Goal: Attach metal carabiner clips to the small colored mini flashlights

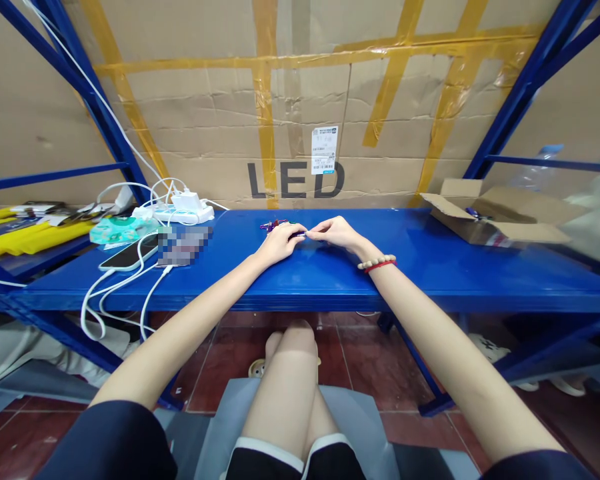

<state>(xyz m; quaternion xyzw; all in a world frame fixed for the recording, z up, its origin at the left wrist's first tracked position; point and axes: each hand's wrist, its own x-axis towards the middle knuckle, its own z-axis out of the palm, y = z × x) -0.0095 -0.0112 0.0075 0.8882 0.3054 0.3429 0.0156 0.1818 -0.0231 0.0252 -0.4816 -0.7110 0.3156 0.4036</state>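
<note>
My left hand rests low over the blue table, its fingers bent and closed. My right hand meets it from the other side, thumb and forefinger pinched together. A tiny pale piece shows where the fingertips come together, too small to name. Beside the left hand, just past its knuckles, lies a small cluster of shiny purple and red bits, partly covered by that hand. A beaded bracelet and a red cord circle my right wrist.
On the left are a phone, a white power strip with tangled cables, a teal packet and yellow items. An open cardboard box stands right. A large taped carton and blue posts bound the table.
</note>
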